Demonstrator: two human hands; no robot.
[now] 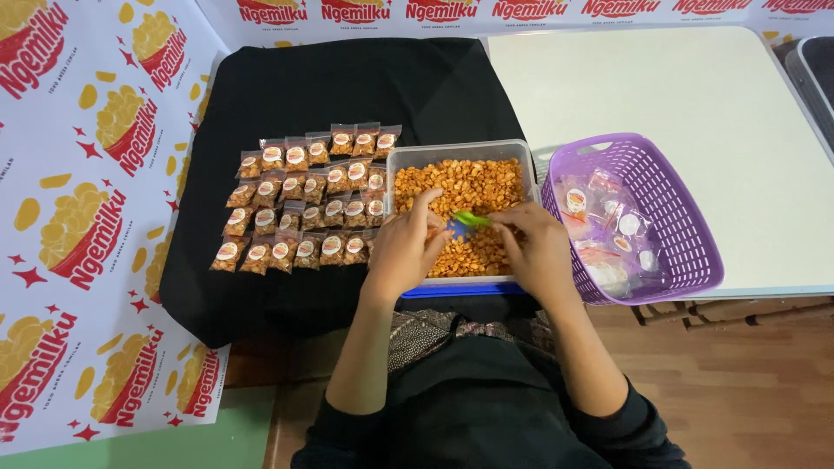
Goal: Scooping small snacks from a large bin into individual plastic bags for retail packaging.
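Snacks [460, 204] fill a clear tub [458, 151] that sits at the front of the black cloth [287, 87], hard against the left edge of the white table [660, 95]. Both our hands work over the tub's front half. Our left hand [407, 247] is curled, fingers bent inward, and seems to pinch something small and blue, perhaps a bag; we cannot tell exactly what it grips. Our right hand [534, 243] is also closed, its fingers pinching a small green scoop [469, 218] that points across toward the left hand, just above the snacks.

As for progress, we judge a good share done: filled packets [304, 200] lie in four neat rows on the cloth, just left of the tub, each with a round label. The rows reach the tub's left wall. The tub remains nearly full, so much is left to pack.

To the right, touching the tub, a purple basket [686, 217] rests on the table's front edge and holds a loose heap of empty clear bags [604, 234] with labels. That heap looks far from used up, which also suggests plenty of packing ahead. A printed sheet [78, 217] covers the surface left of the cloth.
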